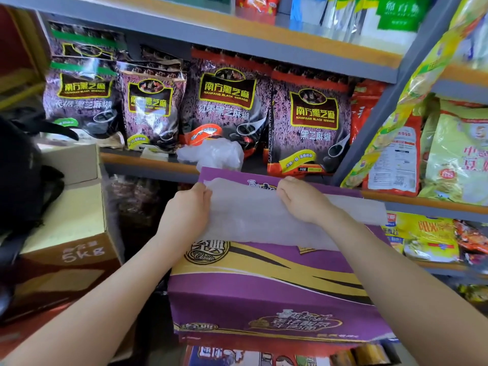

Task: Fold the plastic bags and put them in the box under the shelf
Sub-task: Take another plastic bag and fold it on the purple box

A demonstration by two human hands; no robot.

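A purple carton [264,291] carries a flattened translucent plastic bag [258,220]; a crumpled bag [214,154] sits on the shelf [148,161].

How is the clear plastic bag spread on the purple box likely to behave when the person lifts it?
The plastic bag is probably floppy: it lies thin and flat, draping over the purple box. It is likely very light, being see-through film. It may slip, so both hands, left and right, pinch its far edge.

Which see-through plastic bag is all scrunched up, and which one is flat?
The scrunched one is the crumpled bag up on the shelf edge, in front of the sesame packets. The flat bag lies spread on the purple box, under both hands.
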